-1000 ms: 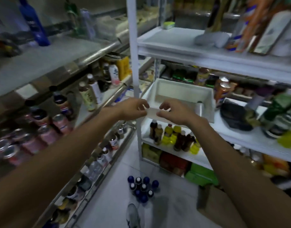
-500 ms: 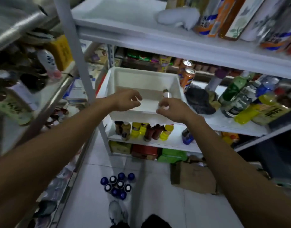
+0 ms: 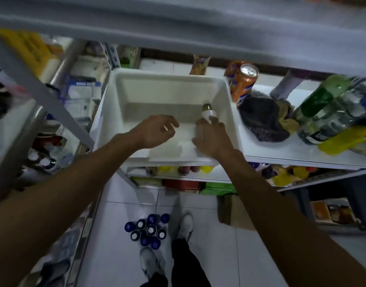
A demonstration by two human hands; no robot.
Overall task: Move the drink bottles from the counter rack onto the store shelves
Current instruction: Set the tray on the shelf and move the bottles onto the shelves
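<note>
A white plastic bin (image 3: 169, 76) sits on the middle store shelf (image 3: 281, 156). One small bottle (image 3: 207, 111) with a white body and a dark cap stands in the bin's right side. My left hand (image 3: 155, 129) hovers over the bin's middle, fingers loosely curled and apart, holding nothing. My right hand (image 3: 211, 137) reaches in over the front right corner; its fingertips touch the small bottle without wrapping it. On the same shelf, green and clear drink bottles (image 3: 322, 104) lie to the right.
An orange can (image 3: 243, 81) and a dark cloth (image 3: 262, 119) sit just right of the bin. The upper shelf board (image 3: 198, 27) hangs close overhead. Several blue-capped bottles (image 3: 147, 229) stand on the floor by my shoes. A metal rack (image 3: 18, 125) flanks the left.
Both hands have let go of the bin's front rim and moved inside it. The right hand has reached the small bottle. The view has tilted downward, closer to the shelf.
</note>
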